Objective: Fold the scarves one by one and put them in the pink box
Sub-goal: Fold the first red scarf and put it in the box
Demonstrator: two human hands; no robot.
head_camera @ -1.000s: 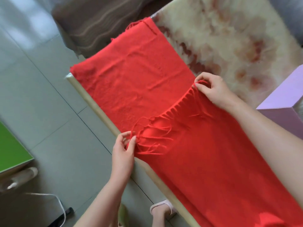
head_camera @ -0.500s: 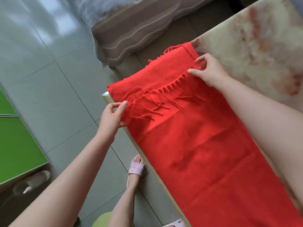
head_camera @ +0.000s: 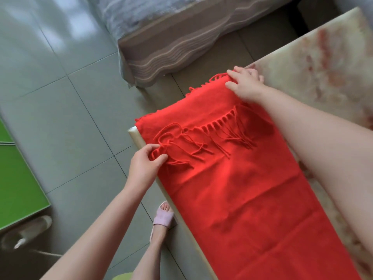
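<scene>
Head view, looking down on a folding step. A red scarf lies lengthwise on the bench, along its left edge, and runs from the bottom right of the view to the bench's far left corner. The scarf is doubled over. The upper layer ends in a fringe that crosses the cloth a little short of the far end, its loose strands trailing toward the viewer on the red surface. A second line of tassels shows at the far end of the lower layer, at the bench's far edge.

The left hand is at the near-left corner of the upper layer, at the bench's left edge. Its grip is closed: thumb and curled fingers pinch looped strands of the fringe. The right hand lies on the far right corner of the scarf, beside the far tassels, with the thumb spread to the left. Its fingers bend over the cloth edge, and whether this grip holds the cloth or only presses on it cannot be told. The right forearm crosses above the scarf's right side.

Beside the bench are a grey tiled floor, a foot in a pink slipper, a green panel at the left and a bed with a striped cover at the top.
</scene>
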